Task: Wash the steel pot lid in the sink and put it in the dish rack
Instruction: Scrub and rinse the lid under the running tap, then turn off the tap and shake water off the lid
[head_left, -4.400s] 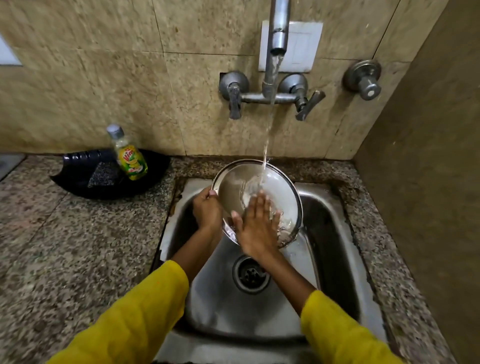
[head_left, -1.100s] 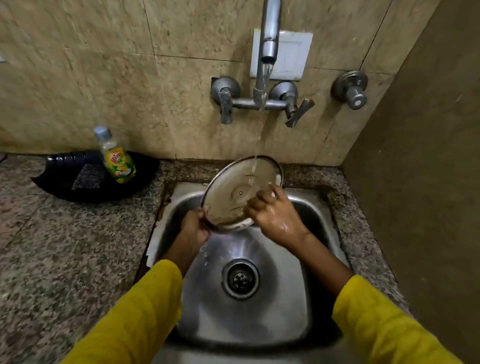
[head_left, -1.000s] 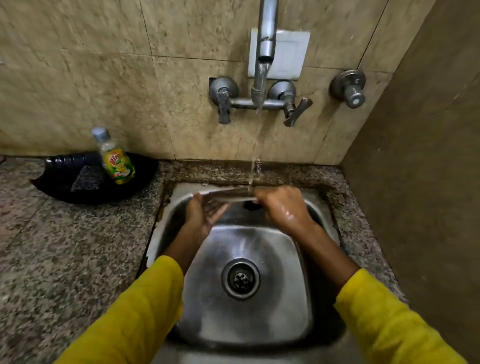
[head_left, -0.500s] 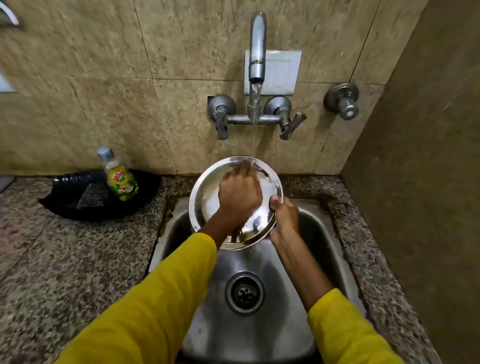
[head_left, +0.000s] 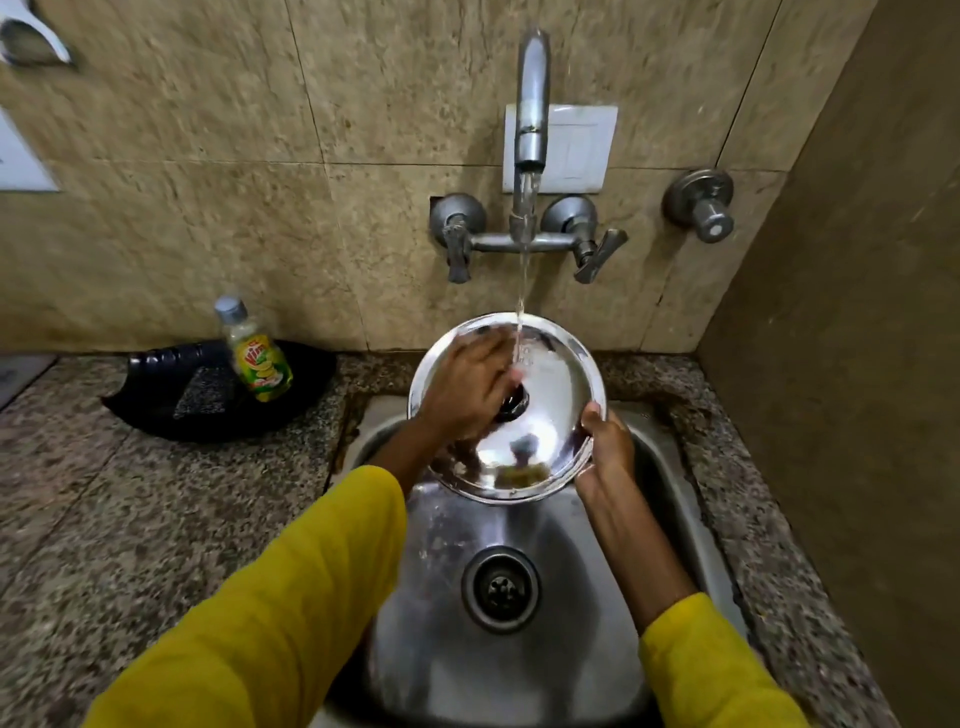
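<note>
Your left hand (head_left: 470, 392) lies spread flat on the steel lid (head_left: 545, 415); your right hand (head_left: 605, 447) pinches its rim. Lid tilted over the sink (head_left: 670, 467), under the tap stream (head_left: 521, 291). Speckled granite surface (head_left: 156, 509); beige tiled wall (head_left: 260, 182).

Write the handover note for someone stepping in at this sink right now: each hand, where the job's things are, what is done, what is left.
Left hand: flat on the steel lid, rubbing by its knob.
Right hand: gripping the lid's right rim.
The lid is tilted over the sink, under running water from the tap.
Done: the lid is wet and being rinsed.
Left: finish rinsing, shut the tap, rack the lid. No dish rack in view.
</note>
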